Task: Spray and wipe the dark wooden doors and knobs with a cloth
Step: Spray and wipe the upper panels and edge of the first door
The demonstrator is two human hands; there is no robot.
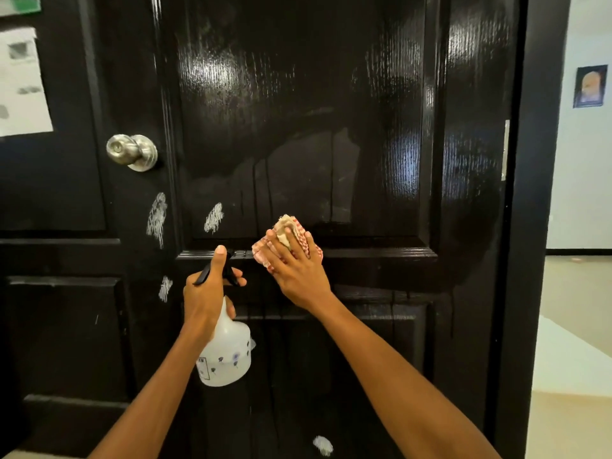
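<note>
A glossy dark wooden door [314, 111] fills the view, its upper panel wet with drip streaks running down. A silver knob [131, 151] sits at the left. My right hand [294, 266] presses a red-and-white checked cloth [291, 230] flat against the ledge between the upper and lower panels. My left hand [208, 289] grips the black trigger head of a translucent white spray bottle [227, 352], held upright just left of the cloth, with the thumb up.
White scuff marks [157, 217] dot the door near the knob, with another scuff mark [323, 445] low down. Papers [21, 84] are stuck at the upper left. To the right the door edge [506, 150] gives onto a pale room with a light floor [576, 309] and a wall poster [590, 86].
</note>
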